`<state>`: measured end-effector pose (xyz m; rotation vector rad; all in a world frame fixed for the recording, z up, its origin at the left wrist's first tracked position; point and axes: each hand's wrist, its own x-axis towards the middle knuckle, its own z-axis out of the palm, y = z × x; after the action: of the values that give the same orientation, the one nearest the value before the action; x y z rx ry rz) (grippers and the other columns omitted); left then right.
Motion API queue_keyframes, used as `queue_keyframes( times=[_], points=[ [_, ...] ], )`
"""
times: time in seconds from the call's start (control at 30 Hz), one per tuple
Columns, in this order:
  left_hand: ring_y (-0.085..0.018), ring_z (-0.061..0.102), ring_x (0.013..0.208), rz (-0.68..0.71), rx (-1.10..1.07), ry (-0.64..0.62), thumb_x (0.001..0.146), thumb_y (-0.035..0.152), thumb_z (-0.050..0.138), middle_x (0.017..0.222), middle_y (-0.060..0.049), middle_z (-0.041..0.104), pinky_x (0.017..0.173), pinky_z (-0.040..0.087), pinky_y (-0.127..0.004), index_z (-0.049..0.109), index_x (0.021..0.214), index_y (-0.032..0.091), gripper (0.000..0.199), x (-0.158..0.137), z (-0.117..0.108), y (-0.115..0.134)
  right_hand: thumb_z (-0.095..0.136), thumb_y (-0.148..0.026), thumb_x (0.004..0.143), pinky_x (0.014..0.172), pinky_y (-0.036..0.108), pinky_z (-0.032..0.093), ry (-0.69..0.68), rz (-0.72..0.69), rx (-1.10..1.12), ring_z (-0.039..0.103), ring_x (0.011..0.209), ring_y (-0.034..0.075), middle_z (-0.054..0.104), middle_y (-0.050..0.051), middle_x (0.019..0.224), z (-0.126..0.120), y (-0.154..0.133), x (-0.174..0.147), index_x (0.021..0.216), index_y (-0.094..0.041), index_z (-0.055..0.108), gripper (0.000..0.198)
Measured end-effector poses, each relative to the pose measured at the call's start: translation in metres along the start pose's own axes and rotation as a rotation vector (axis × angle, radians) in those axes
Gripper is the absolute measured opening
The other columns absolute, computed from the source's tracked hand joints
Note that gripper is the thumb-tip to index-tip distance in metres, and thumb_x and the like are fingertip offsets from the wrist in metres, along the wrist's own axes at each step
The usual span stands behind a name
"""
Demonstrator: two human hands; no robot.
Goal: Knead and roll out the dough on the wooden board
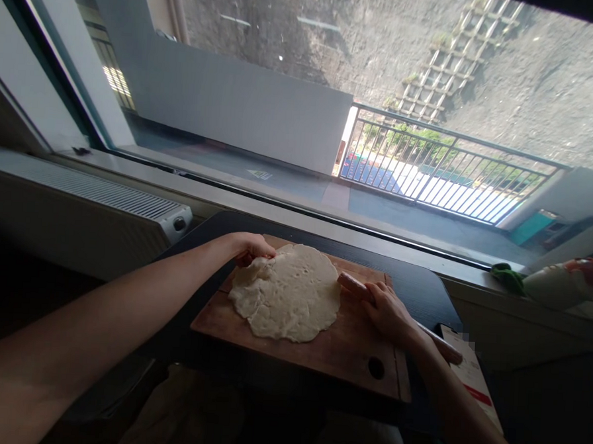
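A wide, flat sheet of pale dough [293, 295] lies on a wooden cutting board [354, 344]. At the dough's upper left edge, my left hand [254, 247] pinches the rim between its fingers. My right hand [388, 311] is wrapped around a wooden rolling pin [355, 286], which slants across the right side of the board. One end of the pin is close to the dough's right edge; the other reaches past the board's right side, partly behind my wrist.
The board rests on a dark table [417, 288] by a large window. A phone-like item [472, 374] lies at the table's right edge. A radiator [167, 215] stands at the left. On the right sill are a green item [507, 277] and a pale rounded object [551, 285].
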<state>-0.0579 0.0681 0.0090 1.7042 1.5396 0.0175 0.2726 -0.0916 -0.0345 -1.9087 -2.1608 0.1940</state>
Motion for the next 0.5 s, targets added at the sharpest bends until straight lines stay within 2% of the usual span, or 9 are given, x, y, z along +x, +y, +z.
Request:
queue_keyframes(
  times=[0.1, 0.17, 0.23, 0.37, 0.5],
  points=[
    [-0.01, 0.042, 0.041, 0.003, -0.071, 0.087, 0.058, 0.042, 0.074, 0.049, 0.003, 0.047, 0.042, 0.031, -0.022, 0.058, 0.068, 0.018, 0.031, -0.003, 0.005, -0.002, 0.05, -0.024, 0.084, 0.087, 0.031, 0.037, 0.007, -0.004, 0.0, 0.05, 0.1, 0.021, 0.056, 0.007, 0.107, 0.002, 0.001, 0.0, 0.111, -0.02, 0.056, 0.028],
    [-0.009, 0.045, 0.045, 0.027, -0.127, 0.18, 0.065, 0.042, 0.068, 0.056, 0.003, 0.052, 0.044, 0.033, -0.02, 0.059, 0.08, 0.019, 0.029, -0.003, 0.006, -0.002, 0.05, -0.024, 0.084, 0.088, 0.032, 0.037, 0.013, -0.007, -0.004, 0.049, 0.101, 0.021, 0.055, 0.007, 0.107, 0.002, 0.001, 0.0, 0.113, -0.02, 0.056, 0.029],
    [-0.009, 0.049, 0.048, 0.021, -0.175, 0.228, 0.07, 0.042, 0.063, 0.059, 0.002, 0.055, 0.046, 0.037, -0.02, 0.058, 0.083, 0.018, 0.028, 0.0, 0.005, -0.002, 0.051, -0.022, 0.084, 0.087, 0.032, 0.037, 0.016, -0.005, -0.001, 0.049, 0.101, 0.021, 0.055, 0.008, 0.106, 0.0, -0.001, -0.001, 0.112, -0.02, 0.056, 0.03],
    [-0.014, 0.052, 0.047, -0.045, -0.219, 0.164, 0.07, 0.051, 0.061, 0.053, -0.003, 0.055, 0.046, 0.041, -0.024, 0.057, 0.072, 0.015, 0.036, 0.013, -0.003, 0.002, 0.048, -0.021, 0.085, 0.079, 0.029, 0.04, 0.011, -0.032, 0.08, 0.052, 0.091, 0.018, 0.056, 0.006, 0.102, -0.01, -0.015, -0.002, 0.104, -0.021, 0.058, 0.021],
    [-0.016, 0.054, 0.046, -0.011, -0.112, 0.087, 0.054, 0.049, 0.075, 0.048, -0.001, 0.055, 0.045, 0.04, -0.025, 0.061, 0.072, 0.015, 0.041, 0.028, -0.004, 0.011, 0.046, -0.019, 0.086, 0.079, 0.028, 0.039, 0.021, -0.073, 0.102, 0.052, 0.092, 0.018, 0.057, 0.006, 0.103, -0.009, -0.033, 0.005, 0.103, -0.022, 0.058, 0.021]
  ],
)
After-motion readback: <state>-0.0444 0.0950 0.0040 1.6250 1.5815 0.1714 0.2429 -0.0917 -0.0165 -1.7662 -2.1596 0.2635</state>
